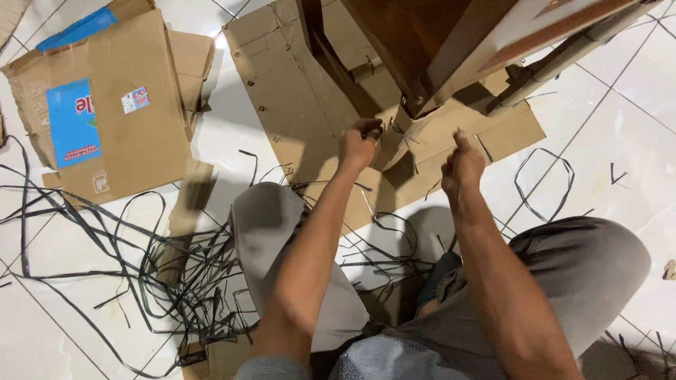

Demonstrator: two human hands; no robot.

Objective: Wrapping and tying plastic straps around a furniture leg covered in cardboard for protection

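We note a glossy white tiled floor (42, 331) carrying matt brown corrugated cardboard sheets (296, 105), rough at the torn edges. The furniture leg (401, 134) is wrapped in matt cardboard below smooth, dark varnished wood (415, 35). Loose black plastic straps (141, 274) show a slight sheen. Trousers (591, 267) are matt grey cloth.

Both bare forearms extend forward from the bottom of the head view, roughly parallel, elbows low, wrists straight. Left hand (360, 144): fingers curled inward into a tight pinch, knuckles up, back of hand toward camera. Right hand (461, 167): fingers bunched, thumb pointing up, slightly lower than and well apart from the left.
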